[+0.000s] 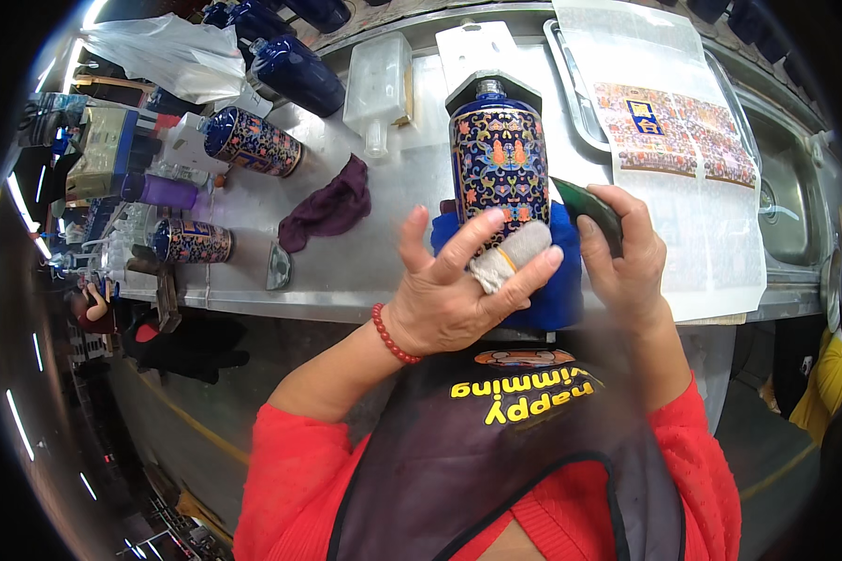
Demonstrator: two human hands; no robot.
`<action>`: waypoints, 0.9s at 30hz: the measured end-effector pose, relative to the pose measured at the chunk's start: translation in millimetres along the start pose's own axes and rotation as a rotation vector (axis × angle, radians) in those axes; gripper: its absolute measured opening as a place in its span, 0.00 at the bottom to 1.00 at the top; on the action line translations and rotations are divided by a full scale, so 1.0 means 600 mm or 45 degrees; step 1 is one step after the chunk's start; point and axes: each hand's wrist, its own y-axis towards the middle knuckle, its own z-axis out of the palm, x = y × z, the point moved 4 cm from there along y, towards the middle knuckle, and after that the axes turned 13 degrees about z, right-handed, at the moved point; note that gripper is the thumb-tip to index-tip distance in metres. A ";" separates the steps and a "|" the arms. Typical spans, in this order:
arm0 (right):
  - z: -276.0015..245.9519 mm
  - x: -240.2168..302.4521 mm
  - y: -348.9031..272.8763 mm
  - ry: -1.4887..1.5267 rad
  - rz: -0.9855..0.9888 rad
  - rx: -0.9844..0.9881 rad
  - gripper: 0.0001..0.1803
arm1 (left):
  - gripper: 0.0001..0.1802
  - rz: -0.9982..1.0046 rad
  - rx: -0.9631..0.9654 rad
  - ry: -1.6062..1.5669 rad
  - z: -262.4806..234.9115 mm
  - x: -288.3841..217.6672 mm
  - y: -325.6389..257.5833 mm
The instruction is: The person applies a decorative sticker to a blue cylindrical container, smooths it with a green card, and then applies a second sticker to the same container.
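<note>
A dark blue bottle with a colourful floral pattern lies in front of me, its neck pointing away. Its lower end is over a blue cloth, and its neck end is at a dark angular rest. My left hand is over the bottle's near end, fingers spread, one of them in a whitish cloth finger cover. Whether it touches the bottle I cannot tell. To the right of the bottle, my right hand pinches a dark green flat scraper-like piece between thumb and fingers.
Printed pattern sheets lie on the right over a metal tray, beside a sink. To the left are a purple cloth, a small greyish plate, two patterned bottles, a clear bottle and plain blue bottles.
</note>
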 end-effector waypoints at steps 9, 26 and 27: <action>-0.011 0.018 -0.001 -0.154 -0.470 0.214 0.18 | 0.20 0.140 -0.406 0.175 0.017 -0.016 -0.025; -0.003 0.082 0.083 0.027 -0.307 0.665 0.10 | 0.20 0.103 -0.388 0.121 0.003 -0.043 -0.038; 0.005 0.068 0.101 0.119 0.010 0.682 0.09 | 0.21 0.113 -0.372 0.092 0.002 -0.043 -0.041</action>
